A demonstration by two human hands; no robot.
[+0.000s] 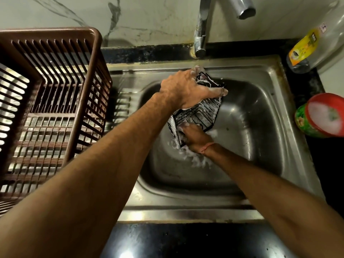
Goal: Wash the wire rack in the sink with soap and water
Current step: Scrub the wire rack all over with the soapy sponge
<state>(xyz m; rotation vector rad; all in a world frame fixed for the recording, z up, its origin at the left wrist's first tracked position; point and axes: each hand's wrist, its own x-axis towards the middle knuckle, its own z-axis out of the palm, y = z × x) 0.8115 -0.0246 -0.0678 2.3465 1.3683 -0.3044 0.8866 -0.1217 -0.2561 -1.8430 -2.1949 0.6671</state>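
A black wire rack (201, 113) covered in white foam is tilted over the steel sink (260, 127). My left hand (188, 88) grips its upper end, fingers curled over the wires. My right hand (195, 137) is at the rack's lower end, fingers bent into the wires; whether it holds a scrubber is hidden. White suds (195, 159) lie on the sink floor beneath my right wrist. No water runs from the tap (202, 30).
A brown slatted plastic basket (55, 101) stands on the drainboard at the left. At the right of the sink are a dish soap bottle (305, 51) and a round tub of soap (323, 116) with a red rim. Dark counter runs along the front edge.
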